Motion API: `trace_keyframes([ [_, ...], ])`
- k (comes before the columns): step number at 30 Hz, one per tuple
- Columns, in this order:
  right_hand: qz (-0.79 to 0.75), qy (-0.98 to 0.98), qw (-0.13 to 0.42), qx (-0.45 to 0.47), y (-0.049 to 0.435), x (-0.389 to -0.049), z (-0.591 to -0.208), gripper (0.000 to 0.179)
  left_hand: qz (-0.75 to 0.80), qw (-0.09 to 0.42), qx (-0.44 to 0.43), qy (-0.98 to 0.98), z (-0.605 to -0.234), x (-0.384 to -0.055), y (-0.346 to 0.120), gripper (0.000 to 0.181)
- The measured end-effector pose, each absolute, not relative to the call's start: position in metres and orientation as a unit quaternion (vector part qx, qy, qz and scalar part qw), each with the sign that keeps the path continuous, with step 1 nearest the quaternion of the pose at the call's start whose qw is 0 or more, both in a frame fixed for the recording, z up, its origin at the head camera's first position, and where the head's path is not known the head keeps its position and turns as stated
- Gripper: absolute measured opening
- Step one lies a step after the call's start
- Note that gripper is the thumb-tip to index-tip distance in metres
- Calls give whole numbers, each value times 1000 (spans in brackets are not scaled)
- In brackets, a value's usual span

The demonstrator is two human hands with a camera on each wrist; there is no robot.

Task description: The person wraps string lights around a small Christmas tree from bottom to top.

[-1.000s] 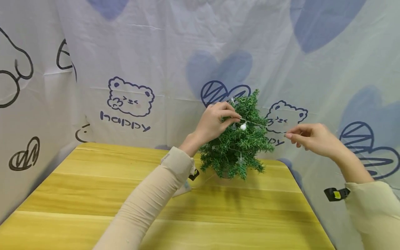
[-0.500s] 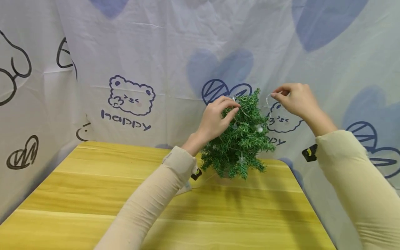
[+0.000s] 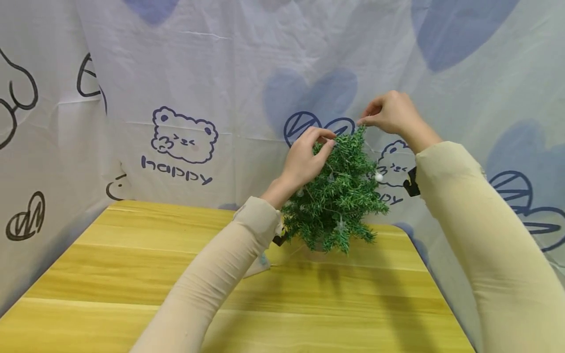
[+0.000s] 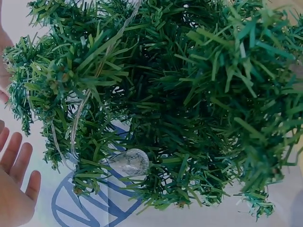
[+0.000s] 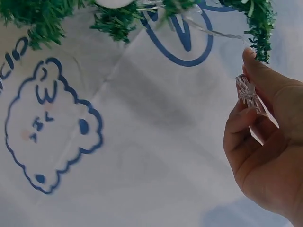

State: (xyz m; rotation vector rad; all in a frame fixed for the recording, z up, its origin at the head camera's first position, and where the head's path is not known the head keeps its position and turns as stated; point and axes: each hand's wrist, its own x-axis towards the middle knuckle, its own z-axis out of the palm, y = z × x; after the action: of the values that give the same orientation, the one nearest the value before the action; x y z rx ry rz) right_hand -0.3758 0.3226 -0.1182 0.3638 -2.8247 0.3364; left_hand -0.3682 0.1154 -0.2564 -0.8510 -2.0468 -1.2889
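A small green artificial Christmas tree [image 3: 342, 196] stands near the table's back edge, wound with a thin string of lights [image 5: 213, 33]. My right hand [image 3: 393, 113] is at the treetop and pinches the string light; in the right wrist view a clear snowflake-like piece [image 5: 248, 93] sits between its thumb and fingers. My left hand [image 3: 306, 154] is beside the upper left branches, fingers loosely bent, nothing visible between them. In the left wrist view a clear teardrop-shaped light [image 4: 131, 162] hangs among the needles. A white ball [image 3: 378, 177] shows at the tree's right side.
The tree is on a yellow wood-grain table [image 3: 145, 260]. A pale flat item [image 3: 258, 266] lies partly behind the left sleeve. Close behind the tree hangs a white cloth backdrop [image 3: 247, 73] with blue hearts and bear drawings.
My right hand has risen and moved left from the tree's right side to its top, carrying the string. The left hand has let go of the string and lifted slightly. The white ball has shifted right.
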Motion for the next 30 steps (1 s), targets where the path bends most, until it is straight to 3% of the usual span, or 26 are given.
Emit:
trace_keyframes([
  [9, 106, -983, 95, 119, 302, -369, -95, 33, -436, 219, -347, -801, -251, -372, 114, 38],
  [17, 51, -971, 69, 221, 291, -354, -101, 31, -403, 223, -320, -828, -247, -372, 116, 39],
  [23, 31, -948, 94, 301, 306, -341, -110, 36, -402, 241, -280, -838, -244, -369, 125, 39],
  [30, 104, -949, 129, 267, 336, -330, -117, 35, -410, 233, -263, -842, -241, -367, 131, 44],
])
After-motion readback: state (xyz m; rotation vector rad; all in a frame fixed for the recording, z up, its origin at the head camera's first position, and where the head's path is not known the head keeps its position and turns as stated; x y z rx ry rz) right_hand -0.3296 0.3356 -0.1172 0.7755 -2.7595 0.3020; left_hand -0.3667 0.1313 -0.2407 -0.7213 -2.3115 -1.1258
